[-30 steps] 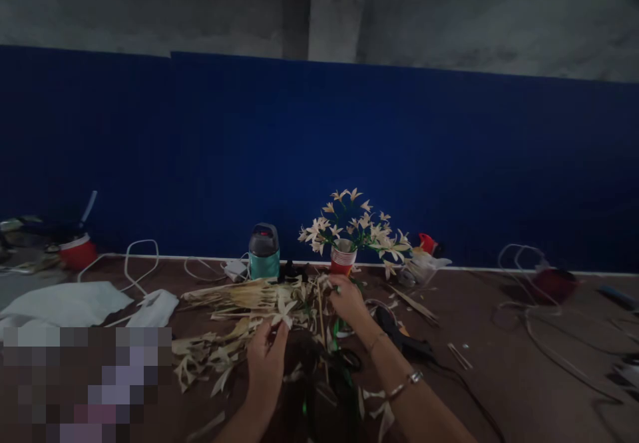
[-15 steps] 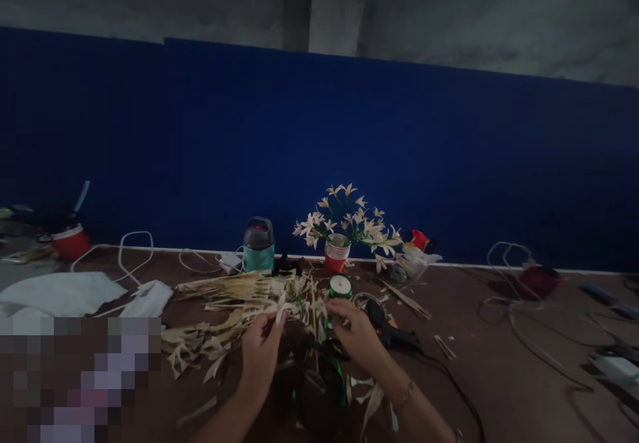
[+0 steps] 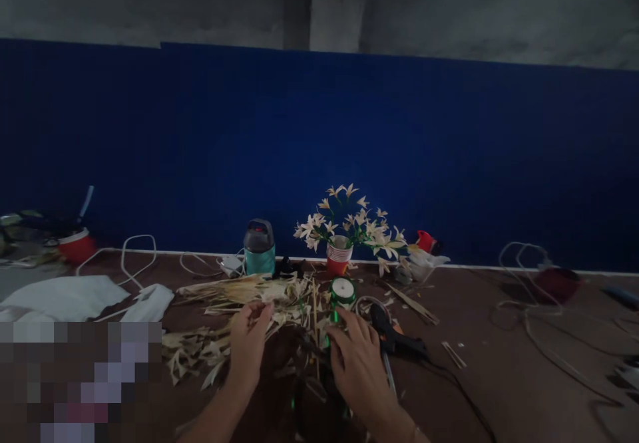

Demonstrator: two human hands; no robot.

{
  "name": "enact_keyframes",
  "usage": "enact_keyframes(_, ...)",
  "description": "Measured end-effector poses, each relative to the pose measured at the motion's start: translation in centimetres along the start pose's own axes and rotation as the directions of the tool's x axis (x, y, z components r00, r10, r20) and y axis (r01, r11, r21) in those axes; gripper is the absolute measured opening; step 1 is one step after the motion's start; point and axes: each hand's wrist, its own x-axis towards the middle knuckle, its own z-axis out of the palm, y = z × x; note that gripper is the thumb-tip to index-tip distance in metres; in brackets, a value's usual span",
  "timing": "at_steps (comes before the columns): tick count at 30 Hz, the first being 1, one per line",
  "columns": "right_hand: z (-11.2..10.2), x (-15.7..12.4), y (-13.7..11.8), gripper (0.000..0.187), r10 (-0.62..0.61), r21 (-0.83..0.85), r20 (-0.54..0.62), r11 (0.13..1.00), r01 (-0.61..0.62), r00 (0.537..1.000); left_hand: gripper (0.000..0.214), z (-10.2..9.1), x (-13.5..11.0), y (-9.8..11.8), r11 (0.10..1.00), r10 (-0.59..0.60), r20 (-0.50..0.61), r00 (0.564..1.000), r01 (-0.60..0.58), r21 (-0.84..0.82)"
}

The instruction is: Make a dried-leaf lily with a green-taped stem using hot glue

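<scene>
My left hand (image 3: 247,344) rests over a pile of pale dried leaf strips (image 3: 249,296) on the brown table, its fingers curled at the pile; what they grip is hidden. My right hand (image 3: 357,362) lies palm down with fingers spread, just in front of a roll of green ribbon (image 3: 342,290). A thin stick (image 3: 315,316) stands between the two hands. Behind the roll stands a red paper cup (image 3: 338,259) holding handmade cream flowers (image 3: 349,223).
A black glue gun (image 3: 392,336) with its cord lies right of my right hand. A teal jar with a dark lid (image 3: 259,249), white cables (image 3: 134,257), white cloth (image 3: 70,296) and a red bowl (image 3: 74,247) lie at the left. More cables (image 3: 529,310) lie at the right.
My right hand has come back from near the cup to lie flat close to me. My left hand has moved left and let the small cut flower shape out of view.
</scene>
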Motion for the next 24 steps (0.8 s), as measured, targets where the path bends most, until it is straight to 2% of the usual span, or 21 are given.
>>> enact_keyframes(2,-0.1,-0.1,-0.4,0.028,-0.069,0.079,0.018,0.995,0.067,0.997,0.032,-0.2,1.3,0.4,0.983,0.047,0.056,0.997,-0.056,0.174)
enact_keyframes(4,-0.2,-0.2,-1.0,0.024,-0.136,0.155,0.057,0.98,0.126,0.989,0.028,-0.3,3.1,0.6,0.905,0.222,0.178,0.959,-0.271,0.328)
enact_keyframes(5,-0.2,-0.3,-1.2,0.022,-0.166,0.182,0.082,0.972,0.149,0.983,0.026,-0.2,4.1,0.6,0.81,0.326,0.246,0.913,-0.404,0.425)
enact_keyframes(9,-0.3,-0.5,-1.9,0.017,-0.282,0.224,0.19,0.945,0.238,0.94,0.011,0.4,7.2,-0.1,0.705,0.384,0.354,0.852,-0.519,0.483)
enact_keyframes(12,-0.4,-0.6,-1.8,0.015,-0.331,0.226,0.255,0.934,0.277,0.908,0.008,0.2,8.3,-1.1,0.667,0.385,0.396,0.833,-0.548,0.504)
enact_keyframes(17,-0.1,-0.5,-1.4,0.016,-0.305,0.201,0.306,0.947,0.252,0.902,0.01,-2.0,9.2,-2.6,0.652,0.384,0.358,0.851,-0.524,0.548)
enact_keyframes(20,0.2,-0.5,-1.3,0.017,-0.306,0.175,0.324,0.949,0.261,0.895,0.01,-2.9,9.6,-2.9,0.661,0.387,0.341,0.856,-0.516,0.544)
enact_keyframes(24,0.2,-0.7,-1.2,0.018,-0.304,0.206,0.33,0.947,0.247,0.893,0.009,-2.8,9.6,-2.4,0.706,0.361,0.31,0.88,-0.475,0.525)
